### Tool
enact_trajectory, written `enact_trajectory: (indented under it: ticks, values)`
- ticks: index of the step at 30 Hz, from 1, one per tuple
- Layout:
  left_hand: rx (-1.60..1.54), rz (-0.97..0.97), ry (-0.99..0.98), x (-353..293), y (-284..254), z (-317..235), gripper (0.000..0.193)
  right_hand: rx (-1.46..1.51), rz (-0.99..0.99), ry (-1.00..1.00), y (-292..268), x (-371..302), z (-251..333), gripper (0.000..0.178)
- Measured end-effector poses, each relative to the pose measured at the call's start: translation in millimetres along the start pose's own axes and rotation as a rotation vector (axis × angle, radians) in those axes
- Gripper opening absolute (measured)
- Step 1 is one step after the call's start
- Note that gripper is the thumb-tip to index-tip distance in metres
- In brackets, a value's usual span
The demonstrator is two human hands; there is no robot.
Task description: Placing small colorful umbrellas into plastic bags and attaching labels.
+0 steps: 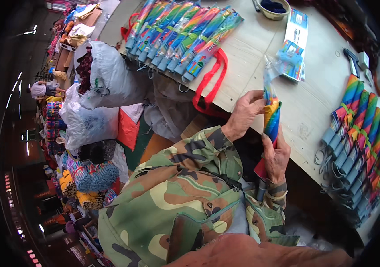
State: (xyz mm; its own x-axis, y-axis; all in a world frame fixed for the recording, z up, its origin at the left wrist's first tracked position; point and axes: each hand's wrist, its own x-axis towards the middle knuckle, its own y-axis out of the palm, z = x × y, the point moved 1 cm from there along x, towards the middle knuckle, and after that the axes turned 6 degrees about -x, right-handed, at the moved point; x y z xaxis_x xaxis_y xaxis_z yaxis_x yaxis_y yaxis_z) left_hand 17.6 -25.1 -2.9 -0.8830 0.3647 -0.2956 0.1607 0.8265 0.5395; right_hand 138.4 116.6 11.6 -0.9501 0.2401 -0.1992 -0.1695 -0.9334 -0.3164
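2 hands, left hand (247,113) and right hand (277,156), each grip closed around 1 folded rainbow umbrella (271,116).

A pale wooden table (252,58) carries a far-left row of rainbow folded umbrellas (181,35). Another umbrella stack (359,147) lies at right, with a bowl (273,9) and flat packets (294,44) far.

Pale, scuffed wooden worktable (252,58) fills the upper right, its front edge running diagonally. Left of it, bulging white plastic sacks (109,75) stand on a cluttered floor beside stacked colourful goods (87,178). Far left lies dim, streaked by small ceiling lights (29,32).
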Motion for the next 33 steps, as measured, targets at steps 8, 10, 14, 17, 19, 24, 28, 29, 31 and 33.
enact_trajectory:
  ticks: [8, 10, 14, 17, 19, 24, 28, 29, 31, 33]
  values:
    - [-0.276, 0.060, -0.097, -7, -6, -9, 0.034, -0.765, -0.245, -0.313, 32, -2, -15, 0.078]
    - [-0.336, 0.047, -0.115, -4, -8, -2, 0.035, -0.813, -0.239, -0.310, 33, -4, -13, 0.078]
    - [-0.399, -0.009, -0.148, 6, -15, 17, 0.048, -0.898, -0.192, -0.352, 34, -12, -15, 0.082]
    - [-0.382, -0.080, -0.190, 6, -19, 25, 0.042, -0.924, -0.168, -0.371, 38, -14, -21, 0.083]
    - [-0.349, -0.111, -0.202, 6, -20, 28, 0.039, -0.926, -0.172, -0.389, 38, -14, -22, 0.083]
    - [-0.384, 0.049, -0.173, -1, -21, 27, 0.039, -0.423, -0.133, -0.330, 29, -1, -25, 0.071]
    - [-0.391, 0.177, -0.227, -14, -19, 7, 0.051, 0.251, 0.286, 0.032, 14, 9, -14, 0.048]
    - [-0.377, 0.186, -0.261, -15, -17, 5, 0.051, 0.364, 0.312, 0.121, 8, 8, -10, 0.043]
    - [-0.328, 0.218, -0.283, -12, -12, 5, 0.050, 0.546, 0.362, 0.269, 0, 6, 2, 0.035]
    - [-0.357, 0.217, -0.281, -7, -20, 14, 0.054, 0.558, 0.343, 0.258, 1, 3, 4, 0.034]
